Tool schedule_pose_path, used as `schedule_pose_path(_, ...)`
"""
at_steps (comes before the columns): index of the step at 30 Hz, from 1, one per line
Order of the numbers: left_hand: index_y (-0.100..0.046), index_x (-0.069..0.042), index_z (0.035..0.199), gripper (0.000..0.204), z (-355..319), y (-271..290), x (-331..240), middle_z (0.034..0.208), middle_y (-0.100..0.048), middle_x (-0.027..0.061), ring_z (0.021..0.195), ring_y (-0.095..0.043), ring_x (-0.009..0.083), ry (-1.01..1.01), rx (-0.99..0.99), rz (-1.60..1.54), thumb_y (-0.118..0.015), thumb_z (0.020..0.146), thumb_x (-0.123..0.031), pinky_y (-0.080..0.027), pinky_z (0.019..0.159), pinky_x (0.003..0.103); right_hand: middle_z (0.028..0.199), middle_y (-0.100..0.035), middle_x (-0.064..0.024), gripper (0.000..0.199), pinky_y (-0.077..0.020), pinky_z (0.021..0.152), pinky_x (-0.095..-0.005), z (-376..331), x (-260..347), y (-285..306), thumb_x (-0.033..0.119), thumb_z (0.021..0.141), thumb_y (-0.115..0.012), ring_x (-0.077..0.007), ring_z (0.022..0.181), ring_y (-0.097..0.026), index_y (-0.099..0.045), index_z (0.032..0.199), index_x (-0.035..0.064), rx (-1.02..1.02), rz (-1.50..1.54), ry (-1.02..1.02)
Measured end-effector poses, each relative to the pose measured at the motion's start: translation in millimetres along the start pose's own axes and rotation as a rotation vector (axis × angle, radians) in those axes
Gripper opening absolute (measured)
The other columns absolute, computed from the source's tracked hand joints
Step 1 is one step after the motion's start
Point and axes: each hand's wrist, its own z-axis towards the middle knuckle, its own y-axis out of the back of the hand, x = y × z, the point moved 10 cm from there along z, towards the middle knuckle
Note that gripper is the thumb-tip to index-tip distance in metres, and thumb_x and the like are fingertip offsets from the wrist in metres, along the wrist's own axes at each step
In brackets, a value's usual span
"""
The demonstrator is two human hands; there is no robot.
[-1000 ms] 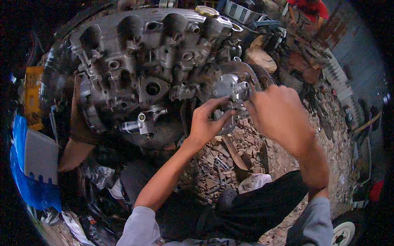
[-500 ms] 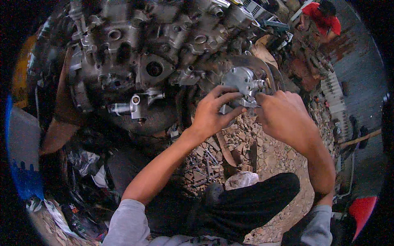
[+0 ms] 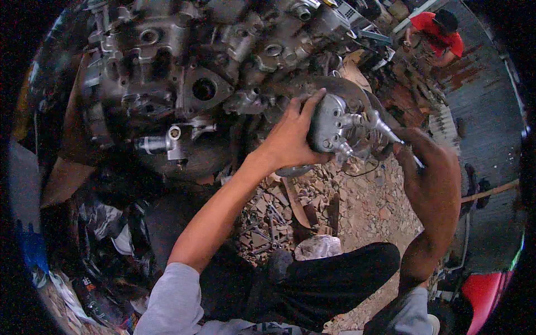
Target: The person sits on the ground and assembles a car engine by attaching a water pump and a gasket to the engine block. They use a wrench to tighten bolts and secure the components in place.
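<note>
A round silver metal housing (image 3: pixel 328 120) with bolt holes and stub fittings faces me near the middle. My left hand (image 3: pixel 287 139) grips its left side, fingers along the upper edge and thumb along the lower. Closed around a bright slim wrench (image 3: pixel 385 129), my right hand (image 3: pixel 430 170) is to the right of the housing. The wrench's far end meets the housing's upper right side, though the exact contact is unclear. A blackish round disc (image 3: pixel 357 95) shows partly behind the housing.
Greasy engine castings (image 3: pixel 204 89) fill the upper left, with a silver pipe fitting (image 3: pixel 175 142) on them. Below lie broken stones (image 3: pixel 363 195), scattered wrenches (image 3: pixel 273 223) and a crumpled whitish bag (image 3: pixel 318 247). A person in red (image 3: pixel 438 36) is at the far right.
My left hand has shifted to grip the housing's left side. My right hand has moved right and back, and the wrench now shows clearly. The housing appears turned.
</note>
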Motion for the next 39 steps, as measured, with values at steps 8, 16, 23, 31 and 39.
schedule_pose_path(8,-0.022,-0.005,0.15,0.128,10.8,-4.0,-9.3,0.142,-0.036,0.0303,0.132,-0.038,0.0479,-0.041,-0.016,0.111,-0.092,0.046,-0.033,-0.035,0.112,0.049,0.067,-0.055,0.0021,0.025,-0.0357,0.055,-0.0232,-31.6,-79.7,-67.2,0.012,0.095,-0.063,-0.0049,0.06,-0.044,-0.067,0.119,0.0076,-0.151,0.5,-0.214)
schedule_pose_path(16,-0.026,-0.001,0.145,0.125,24.8,-7.1,-8.5,0.135,-0.044,0.0274,0.128,-0.043,0.0445,-0.027,0.073,0.133,-0.089,0.041,-0.028,-0.038,0.109,0.046,0.087,-0.065,-0.0024,0.028,-0.042,0.058,-0.0221,-55.9,-115.1,-101.0,0.009,0.095,-0.062,-0.0066,0.066,-0.052,-0.064,0.123,0.0045,-0.349,0.779,-0.128)
schedule_pose_path(23,-0.02,-0.004,0.146,0.132,30.0,-6.2,-14.0,0.134,-0.047,0.0231,0.129,-0.046,0.0353,0.058,0.185,0.243,-0.092,0.036,-0.023,-0.034,0.112,0.041,0.106,-0.07,-0.0172,0.029,-0.0565,0.067,-0.0359,-41.0,-99.9,-111.8,0.008,0.092,-0.062,-0.0307,0.08,-0.071,-0.06,0.121,0.0059,-0.44,0.948,0.164)
schedule_pose_path(31,-0.02,-0.005,0.144,0.131,33.7,-6.2,-20.9,0.131,-0.051,0.0191,0.125,-0.051,0.031,0.077,0.281,0.343,-0.095,0.039,-0.026,-0.038,0.109,0.041,0.099,-0.07,-0.0173,0.032,-0.0543,0.066,-0.0412,-12.3,-112.7,-129.8,0.006,0.091,-0.059,-0.037,0.076,-0.069,-0.055,0.123,0.0066,-0.523,1.219,0.151)
schedule_pose_path(39,-0.026,-0.004,0.144,0.124,39.7,-12.9,-32.8,0.131,-0.053,0.0185,0.123,-0.053,0.0303,0.103,0.336,0.419,-0.094,0.043,-0.024,-0.041,0.107,0.039,0.093,-0.068,-0.0194,0.026,-0.0543,0.066,-0.0426,-4.1,-118.1,-132.8,0.009,0.092,-0.058,-0.0381,0.077,-0.069,-0.054,0.118,0.0074,-0.441,1.287,0.114)
